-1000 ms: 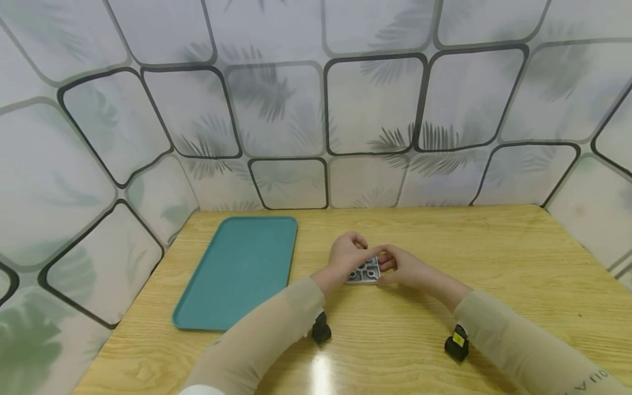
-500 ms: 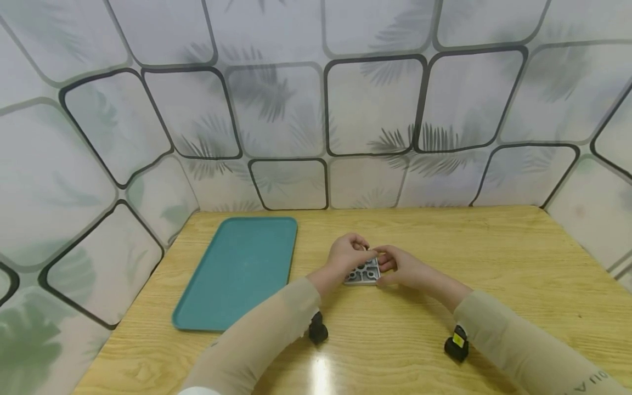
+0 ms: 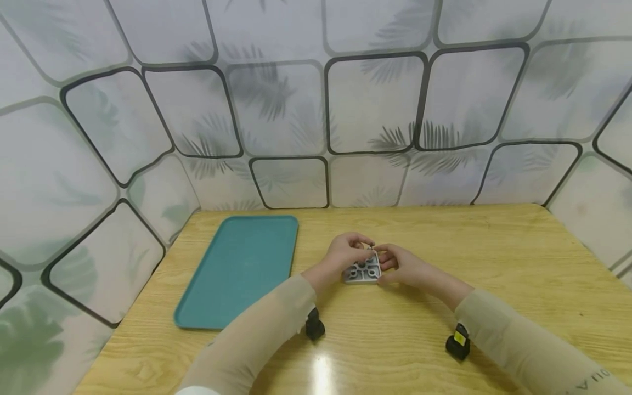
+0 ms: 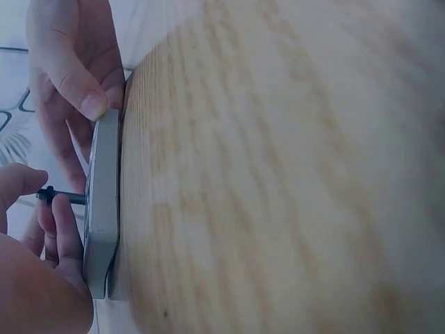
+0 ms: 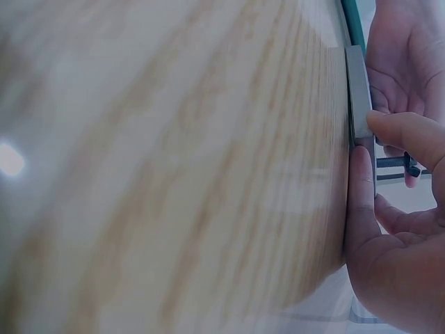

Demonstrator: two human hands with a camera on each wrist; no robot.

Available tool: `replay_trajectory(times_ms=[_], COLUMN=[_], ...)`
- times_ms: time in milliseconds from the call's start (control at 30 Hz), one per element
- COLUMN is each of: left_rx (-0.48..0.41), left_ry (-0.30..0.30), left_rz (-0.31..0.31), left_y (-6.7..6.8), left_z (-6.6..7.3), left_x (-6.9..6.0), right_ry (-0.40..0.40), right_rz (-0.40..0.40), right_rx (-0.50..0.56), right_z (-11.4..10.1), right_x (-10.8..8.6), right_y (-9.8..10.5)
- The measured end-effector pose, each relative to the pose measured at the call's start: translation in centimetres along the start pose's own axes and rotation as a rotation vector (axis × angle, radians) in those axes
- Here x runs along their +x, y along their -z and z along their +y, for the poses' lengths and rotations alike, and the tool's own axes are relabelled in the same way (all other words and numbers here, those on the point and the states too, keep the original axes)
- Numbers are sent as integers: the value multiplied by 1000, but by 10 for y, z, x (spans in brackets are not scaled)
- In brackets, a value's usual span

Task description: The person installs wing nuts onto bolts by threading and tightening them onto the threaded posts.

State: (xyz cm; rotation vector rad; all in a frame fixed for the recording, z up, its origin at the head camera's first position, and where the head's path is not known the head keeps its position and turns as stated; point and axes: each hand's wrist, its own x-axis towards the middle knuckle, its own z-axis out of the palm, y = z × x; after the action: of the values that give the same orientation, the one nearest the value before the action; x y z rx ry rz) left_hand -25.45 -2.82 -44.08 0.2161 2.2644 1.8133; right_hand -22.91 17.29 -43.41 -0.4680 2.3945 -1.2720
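A square grey metal plate [image 3: 362, 272] with round holes and ribs lies flat on the wooden table. A dark threaded bolt [image 4: 64, 197] stands upright out of its top face, near the far edge. My left hand [image 3: 344, 253] is over the plate's left side and pinches the bolt's head between thumb and fingers. From the right, my right hand [image 3: 407, 267] grips the plate's edge, its thumb at the near corner and its fingers along the far side. In the right wrist view the bolt's head shows beyond the right hand's thumb; the left fingers partly cover the plate's far left corner.
A teal rectangular tray [image 3: 242, 269] lies on the left of the table [image 3: 498, 263]. A patterned curtain [image 3: 375, 104] rises behind the table and at both sides. Small black wrist cameras hang below both sleeves.
My left hand and forearm have turned slightly to the left, and the fingers have spread at the bolt, which now shows more clearly. The right hand and plate stay nearly in place.
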Motion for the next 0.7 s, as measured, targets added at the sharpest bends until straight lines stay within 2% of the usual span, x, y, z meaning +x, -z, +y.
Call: replay_trajectory(times_ms=[233, 500, 700], left_rx=[-3, 5, 26], left_ry=[7, 37, 30], left_rz=[-32, -44, -46], left_y=[2, 1, 1], left_z=[0, 1, 1], left_x=[2, 3, 2], right_ry=[0, -6, -11], right_rz=[-4, 0, 1], right_rx=[3, 2, -8], right_z=[0, -2, -3], right_x=[0, 0, -2], right_y=[0, 1, 0])
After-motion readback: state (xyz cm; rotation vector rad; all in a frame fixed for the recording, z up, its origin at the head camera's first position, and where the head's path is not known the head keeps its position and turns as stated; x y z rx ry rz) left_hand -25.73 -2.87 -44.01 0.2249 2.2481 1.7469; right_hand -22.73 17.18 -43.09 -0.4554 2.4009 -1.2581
